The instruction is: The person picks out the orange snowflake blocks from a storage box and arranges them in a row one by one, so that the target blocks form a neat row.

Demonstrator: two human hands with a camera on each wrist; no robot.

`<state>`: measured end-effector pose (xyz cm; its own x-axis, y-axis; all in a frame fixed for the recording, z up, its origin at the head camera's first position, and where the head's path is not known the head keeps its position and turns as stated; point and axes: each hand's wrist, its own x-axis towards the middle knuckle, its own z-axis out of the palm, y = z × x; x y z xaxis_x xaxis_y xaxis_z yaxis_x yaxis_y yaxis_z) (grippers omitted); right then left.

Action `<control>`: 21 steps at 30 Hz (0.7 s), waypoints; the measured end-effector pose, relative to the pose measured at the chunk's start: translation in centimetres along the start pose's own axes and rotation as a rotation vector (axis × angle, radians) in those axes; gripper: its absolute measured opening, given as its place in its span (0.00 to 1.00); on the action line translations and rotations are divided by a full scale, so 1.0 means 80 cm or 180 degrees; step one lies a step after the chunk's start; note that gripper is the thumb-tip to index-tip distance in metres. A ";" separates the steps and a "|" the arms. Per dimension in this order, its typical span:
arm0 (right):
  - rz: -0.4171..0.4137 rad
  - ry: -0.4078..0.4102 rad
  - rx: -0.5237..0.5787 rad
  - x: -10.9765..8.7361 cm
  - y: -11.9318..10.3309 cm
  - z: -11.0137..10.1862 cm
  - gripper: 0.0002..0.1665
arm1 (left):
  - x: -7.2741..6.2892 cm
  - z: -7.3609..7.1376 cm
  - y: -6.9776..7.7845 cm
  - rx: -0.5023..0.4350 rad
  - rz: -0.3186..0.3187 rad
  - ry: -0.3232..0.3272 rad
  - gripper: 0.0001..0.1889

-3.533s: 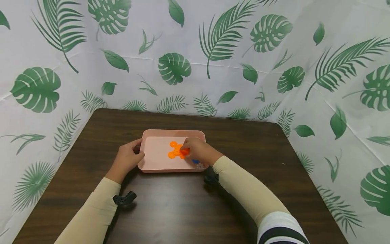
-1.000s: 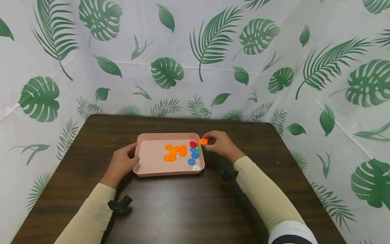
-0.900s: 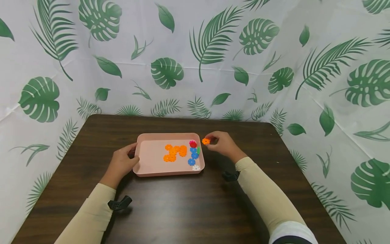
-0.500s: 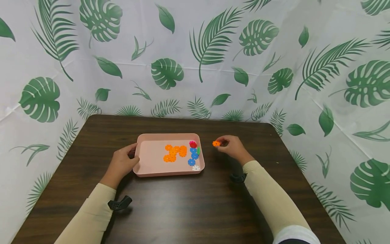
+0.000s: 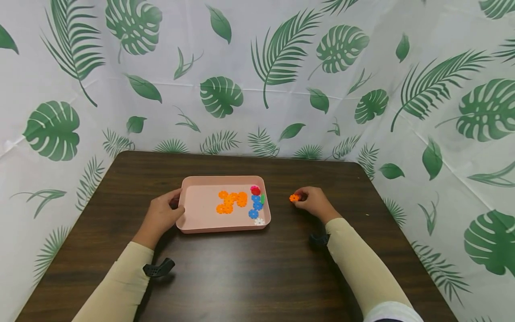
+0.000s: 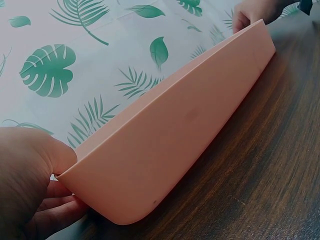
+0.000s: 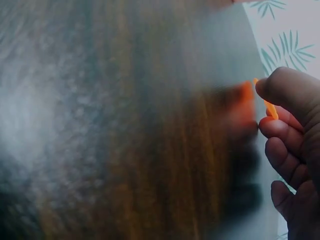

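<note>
Head cam: above near side of tabletop (image 5: 225, 277), wide, facing forward-down. Left wrist: low, close along near wall of pink tray (image 6: 175, 125). Right wrist: tight, rolled. All share right hand (image 5: 315, 203).

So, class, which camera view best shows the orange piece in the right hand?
The head view: there the orange piece shows its notched face. The right wrist view shows it nearly edge-on; the left wrist view doesn't show it.

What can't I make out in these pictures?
Head view: the number of small orange pieces in the pink tray; they overlap.
Left wrist view: the tray's contents, hidden by its wall.
Left wrist view: fingertips of the right hand, hidden behind the tray.
Right wrist view: surface detail of the table, blurred.
</note>
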<state>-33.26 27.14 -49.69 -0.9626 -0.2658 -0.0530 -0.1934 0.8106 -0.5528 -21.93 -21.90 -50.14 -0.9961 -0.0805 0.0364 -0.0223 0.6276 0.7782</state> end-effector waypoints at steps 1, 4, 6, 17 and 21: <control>-0.0001 0.0000 -0.0012 0.000 0.000 0.000 0.22 | 0.000 0.000 0.000 0.0003 -0.0001 0.0000 0.33; -0.0021 0.0002 -0.0014 -0.001 0.000 0.000 0.22 | 0.001 0.000 0.000 0.0015 -0.0011 -0.0003 0.33; -0.0011 0.0013 0.0002 -0.002 0.000 0.000 0.22 | 0.001 0.000 0.001 0.0014 -0.0029 -0.0010 0.33; -0.0059 0.0080 -0.0187 -0.002 0.001 0.000 0.22 | 0.000 0.001 0.000 0.0006 0.0025 0.0015 0.33; -0.0111 0.0123 -0.0187 -0.003 0.003 0.000 0.23 | 0.000 0.001 0.000 -0.0005 0.0019 0.0009 0.33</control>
<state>-33.06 27.38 -49.84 -0.9614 -0.2751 -0.0018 -0.2367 0.8306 -0.5040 -21.92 -21.87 -50.20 -0.9960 -0.0790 0.0429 -0.0162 0.6269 0.7789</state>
